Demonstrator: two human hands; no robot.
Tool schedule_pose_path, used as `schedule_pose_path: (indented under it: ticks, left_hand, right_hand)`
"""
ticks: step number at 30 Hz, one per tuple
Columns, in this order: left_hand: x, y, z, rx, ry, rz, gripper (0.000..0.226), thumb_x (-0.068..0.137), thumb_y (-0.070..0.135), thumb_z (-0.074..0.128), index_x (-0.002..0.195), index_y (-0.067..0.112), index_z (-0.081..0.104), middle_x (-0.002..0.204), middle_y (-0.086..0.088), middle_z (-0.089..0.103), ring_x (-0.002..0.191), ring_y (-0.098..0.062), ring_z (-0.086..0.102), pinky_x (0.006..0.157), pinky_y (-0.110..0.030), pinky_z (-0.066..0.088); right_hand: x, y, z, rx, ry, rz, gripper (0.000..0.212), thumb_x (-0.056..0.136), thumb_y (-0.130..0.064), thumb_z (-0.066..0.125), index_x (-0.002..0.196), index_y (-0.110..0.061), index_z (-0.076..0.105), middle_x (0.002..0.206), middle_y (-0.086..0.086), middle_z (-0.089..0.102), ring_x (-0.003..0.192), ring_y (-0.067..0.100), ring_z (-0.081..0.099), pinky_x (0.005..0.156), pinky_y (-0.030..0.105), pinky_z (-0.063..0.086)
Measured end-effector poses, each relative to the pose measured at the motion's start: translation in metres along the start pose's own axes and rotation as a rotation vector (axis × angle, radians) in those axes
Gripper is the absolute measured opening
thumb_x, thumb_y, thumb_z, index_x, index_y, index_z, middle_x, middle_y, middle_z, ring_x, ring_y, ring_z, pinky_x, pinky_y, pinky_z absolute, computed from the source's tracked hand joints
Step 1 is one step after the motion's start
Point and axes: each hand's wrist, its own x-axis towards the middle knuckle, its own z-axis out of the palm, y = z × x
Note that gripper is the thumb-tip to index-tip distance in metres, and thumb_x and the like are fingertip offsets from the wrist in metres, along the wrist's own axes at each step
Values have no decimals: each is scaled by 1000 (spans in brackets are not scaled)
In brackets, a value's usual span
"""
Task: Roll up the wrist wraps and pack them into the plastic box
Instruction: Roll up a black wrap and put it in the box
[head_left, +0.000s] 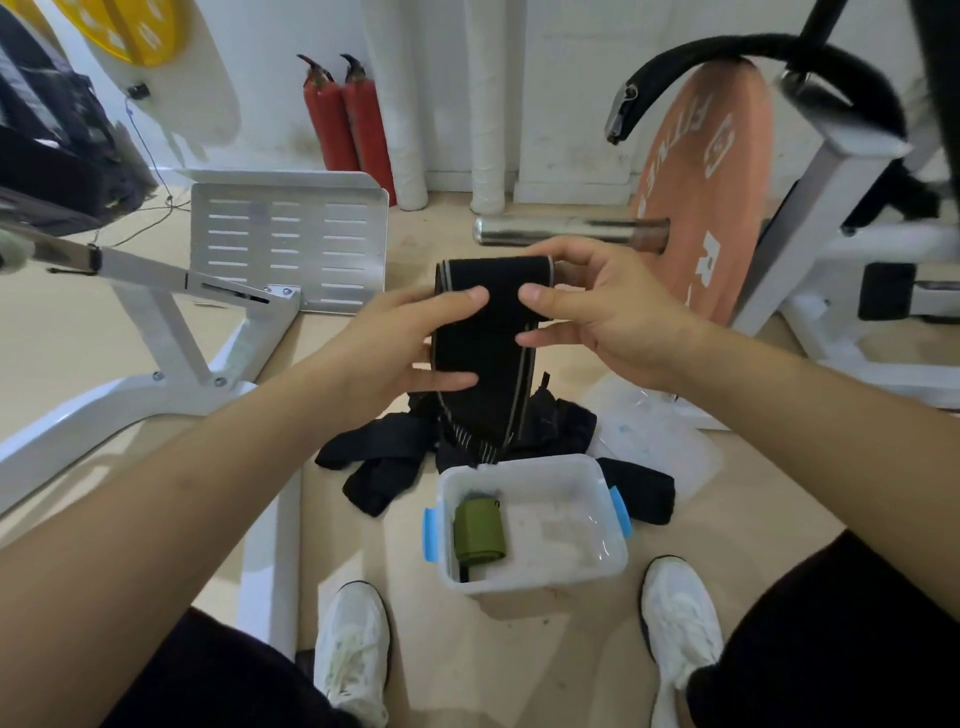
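Gym floor, pale beige. Nearest, the open plastic box (545, 578) stands on it with one green rolled wrap (479, 531) at its left side. Just beyond lies a pile of loose black wraps (384, 460). Above the pile, the left hand (410, 338) and right hand (597, 312) pinch the upper end of a black wrist wrap (493, 312), thumbs close together. Its long axis hangs from the hands toward the pile; the box sits below, nearer the body. Grey stripes edge the wrap.
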Motion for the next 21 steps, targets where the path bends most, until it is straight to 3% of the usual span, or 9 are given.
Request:
schedule_pose_path:
  ticks: [4, 7, 13, 16, 18, 21]
  left_hand:
    - [3, 1, 4, -145, -45, -99, 38, 100, 47, 56, 129, 24, 65, 117, -3, 73, 107, -27, 74, 77, -42, 63]
    - [5, 1, 8, -176, -70, -107, 41, 101, 49, 52, 131, 24, 64, 108, 0, 77, 103, -22, 76, 78, -40, 63]
    - [8, -2, 10, -206, -39, -95, 35, 103, 38, 56, 130, 19, 66, 119, -6, 75, 101, -17, 76, 71, -31, 62]
    - [8, -2, 7, -194, -36, -81, 36, 101, 38, 59, 131, 19, 65, 121, -8, 74, 97, -17, 76, 67, -29, 61]
    - [7, -1, 6, -198, -36, -84, 37, 100, 42, 58, 130, 22, 66, 110, -4, 76, 92, -18, 76, 64, -30, 61]
    - [7, 1, 6, -223, -25, -106, 36, 97, 48, 60, 119, 22, 70, 93, -1, 76, 84, -17, 76, 62, -30, 61]
  right_hand:
    - [3, 8, -1, -86, 96, -129, 32, 88, 9, 68, 118, -3, 68, 110, 20, 66, 101, 30, 71, 77, 33, 63]
    - [4, 15, 1, -101, 97, -185, 40, 91, 6, 67, 128, -9, 65, 109, 10, 71, 102, 20, 72, 81, 32, 62]
    - [5, 19, 0, -254, -41, -200, 54, 97, -1, 63, 146, -20, 51, 133, -4, 66, 125, 8, 60, 91, 28, 58]
    - [5, 15, -4, -320, -61, -233, 54, 95, 3, 64, 143, -18, 55, 133, 0, 66, 122, 15, 63, 90, 32, 59]
    - [6, 14, -6, -344, -28, -270, 49, 91, 7, 66, 136, -13, 63, 123, 6, 70, 114, 25, 66, 84, 34, 62]
    - [4, 16, -3, -376, 18, -338, 44, 85, 14, 68, 119, -14, 72, 112, 3, 74, 106, 17, 71, 80, 28, 61]
